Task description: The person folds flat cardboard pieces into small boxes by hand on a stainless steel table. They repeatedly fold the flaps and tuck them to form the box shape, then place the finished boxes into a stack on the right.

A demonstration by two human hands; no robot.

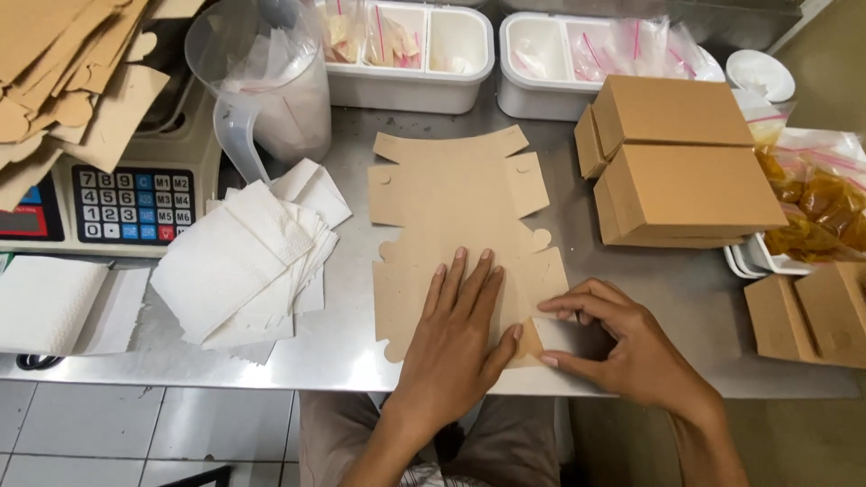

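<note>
Left to right: scale (126, 194) and napkins (248, 257) at the desk's (361, 347) left edge; a flat box blank (451, 212) lies at the front edge, centre. It looks light, thin and stiff enough to crease, best taken at its flaps. The left hand (456, 329) presses it flat, fingers spread and extended, gripping nothing. The right hand (622, 347), wrist low, pinches the blank's right front flap (532, 338) between thumb and fingertips. Folded boxes (681, 162) stand toward the right edge.
</note>
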